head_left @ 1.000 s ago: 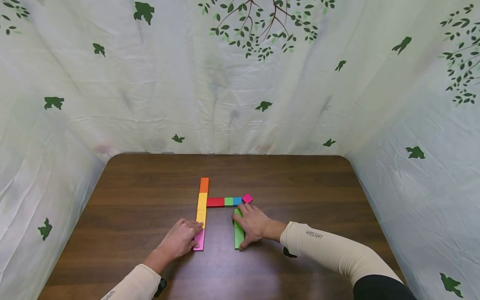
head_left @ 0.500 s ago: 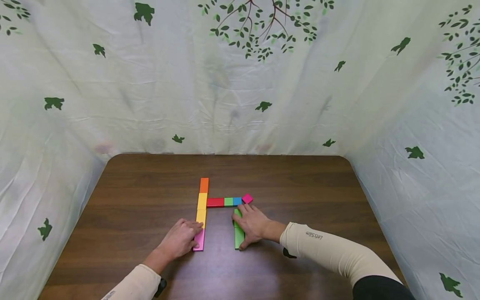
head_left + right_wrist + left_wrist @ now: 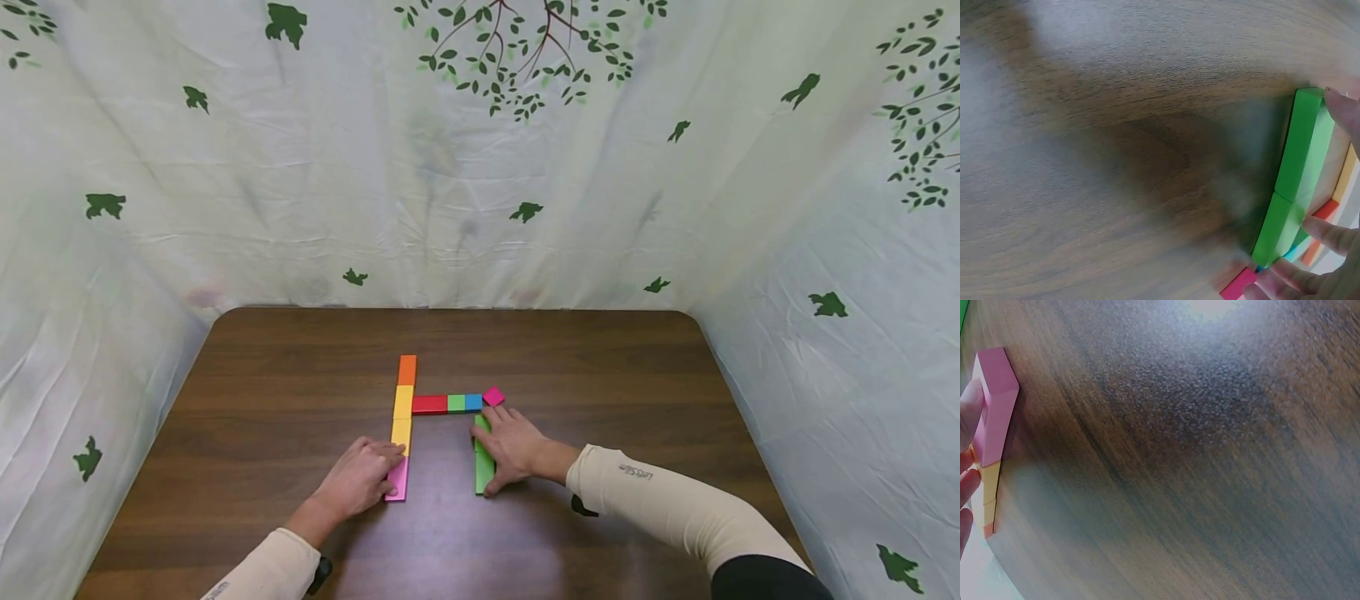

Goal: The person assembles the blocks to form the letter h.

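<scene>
My left hand (image 3: pixel 352 479) rests its fingertips along a pink block (image 3: pixel 397 482) and the yellow block (image 3: pixel 401 431) beyond it. In the left wrist view, the thumb (image 3: pixel 969 412) touches the side of the pink block. Two green blocks, a near one (image 3: pixel 1304 147) and a far one (image 3: pixel 1277 231), lie end to end. My right hand (image 3: pixel 513 446) spans both, thumb at the near end and fingertips at the far end, and holds them between. The palm partly hides them in the head view.
An orange block (image 3: pixel 407 370) and another yellow block (image 3: pixel 403 402) continue the left column. From it a red block (image 3: pixel 430 405), small green block (image 3: pixel 456 403) and blue block (image 3: pixel 473 402) run right to a turned magenta square (image 3: pixel 492 397). White printed cloth (image 3: pixel 300 208) surrounds the brown table (image 3: pixel 600 358).
The right hand has shifted the two green blocks together slightly to the right and a little away from me. My left hand and the other blocks have stayed where they were.
</scene>
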The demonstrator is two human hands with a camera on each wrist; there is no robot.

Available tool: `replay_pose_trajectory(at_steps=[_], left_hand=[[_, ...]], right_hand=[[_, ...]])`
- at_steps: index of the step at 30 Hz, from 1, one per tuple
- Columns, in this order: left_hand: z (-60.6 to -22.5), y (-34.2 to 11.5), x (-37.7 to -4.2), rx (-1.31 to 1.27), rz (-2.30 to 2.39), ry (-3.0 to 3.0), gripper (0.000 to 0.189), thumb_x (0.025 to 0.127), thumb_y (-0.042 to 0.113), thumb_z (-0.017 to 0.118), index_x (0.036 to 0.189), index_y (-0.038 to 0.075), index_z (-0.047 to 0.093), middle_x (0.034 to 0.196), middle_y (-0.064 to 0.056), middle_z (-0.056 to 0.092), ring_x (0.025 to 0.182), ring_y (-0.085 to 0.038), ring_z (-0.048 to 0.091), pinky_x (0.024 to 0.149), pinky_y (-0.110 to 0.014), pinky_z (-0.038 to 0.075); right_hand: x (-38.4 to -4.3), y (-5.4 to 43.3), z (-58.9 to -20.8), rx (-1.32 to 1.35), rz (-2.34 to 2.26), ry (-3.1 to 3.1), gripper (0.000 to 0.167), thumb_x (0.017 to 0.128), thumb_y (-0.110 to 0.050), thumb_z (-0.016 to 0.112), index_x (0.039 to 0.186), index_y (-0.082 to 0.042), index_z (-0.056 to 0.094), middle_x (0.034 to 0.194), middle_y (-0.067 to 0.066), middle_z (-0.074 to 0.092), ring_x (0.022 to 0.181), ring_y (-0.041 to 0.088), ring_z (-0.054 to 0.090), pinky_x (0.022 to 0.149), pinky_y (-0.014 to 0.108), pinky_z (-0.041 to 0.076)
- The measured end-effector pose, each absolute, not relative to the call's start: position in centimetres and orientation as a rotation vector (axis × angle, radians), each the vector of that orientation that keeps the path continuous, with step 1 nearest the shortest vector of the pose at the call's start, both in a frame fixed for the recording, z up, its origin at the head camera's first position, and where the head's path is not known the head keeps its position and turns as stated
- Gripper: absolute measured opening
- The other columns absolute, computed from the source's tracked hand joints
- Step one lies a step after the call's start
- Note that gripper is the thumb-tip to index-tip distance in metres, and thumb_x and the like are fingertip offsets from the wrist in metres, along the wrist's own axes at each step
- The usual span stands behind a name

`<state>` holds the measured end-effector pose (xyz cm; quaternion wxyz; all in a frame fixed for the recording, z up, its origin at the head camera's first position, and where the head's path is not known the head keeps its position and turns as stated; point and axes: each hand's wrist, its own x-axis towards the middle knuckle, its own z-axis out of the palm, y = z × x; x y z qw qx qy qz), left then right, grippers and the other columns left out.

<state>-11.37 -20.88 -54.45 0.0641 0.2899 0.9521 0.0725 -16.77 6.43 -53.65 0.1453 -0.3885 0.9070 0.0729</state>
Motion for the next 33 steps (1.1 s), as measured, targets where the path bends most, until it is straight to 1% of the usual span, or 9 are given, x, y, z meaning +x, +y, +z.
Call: replay_pose_trajectory(at_steps=[8,13,20,27,33], left_hand=[[-54.5,-20.9,-11.4,0.88,0.219,2.876,0.042,0.076,0.025,0.081,0.111,0.004,0.072,0.118,-0.01,0.068,0.111,-0.026,0.063,0.09,-0.042,0.044],[-54.4,-20.9,-11.4,0.889,0.217,2.882,0.041,0.076,0.025,0.081,0.111,0.004,0.072,0.118,-0.01,0.068,0.111,-0.026,0.063,0.091,-0.042,0.044],[-54.5,-20.9,-11.4,0.892,0.217,2.882,0.042,0.076,0.025,0.081,0.111,0.004,0.072,0.118,-0.01,0.068,0.109,-0.025,0.063,0.091,-0.042,0.044],[-54.4,-20.9,-11.4,0.873,0.209,2.875,0.042,0.076,0.026,0.081,0.112,0.004,0.072,0.118,-0.01,0.068,0.111,-0.026,0.062,0.092,-0.043,0.044],[-54.3,-20.8,-11.3,0.861,0.218,2.87,0.042,0.076,0.025,0.081,0.111,0.004,0.072,0.119,-0.01,0.068,0.112,-0.026,0.062,0.092,-0.043,0.043]], right_hand=[[-16.9,7.2,-53.6,-1.096,0.165,2.621,0.088,0.064,-0.075,0.07,0.129,-0.02,0.048,0.138,0.012,0.039,0.123,0.027,0.041,0.103,0.042,0.039],[-17.0,7.6,-53.6,-1.102,0.116,2.637,0.088,0.063,-0.072,0.073,0.128,-0.018,0.05,0.134,0.011,0.039,0.12,0.025,0.042,0.1,0.04,0.041],[-17.1,8.1,-53.7,-1.125,0.113,2.64,0.088,0.063,-0.071,0.074,0.129,-0.018,0.049,0.131,0.01,0.04,0.117,0.025,0.043,0.098,0.038,0.042],[-17.2,8.3,-53.7,-1.119,0.12,2.619,0.091,0.064,-0.072,0.072,0.134,-0.018,0.047,0.138,0.011,0.037,0.122,0.026,0.042,0.102,0.04,0.039],[-17.3,8.4,-53.7,-1.122,0.114,2.61,0.094,0.065,-0.072,0.072,0.137,-0.018,0.047,0.143,0.013,0.035,0.126,0.027,0.04,0.102,0.04,0.04]])
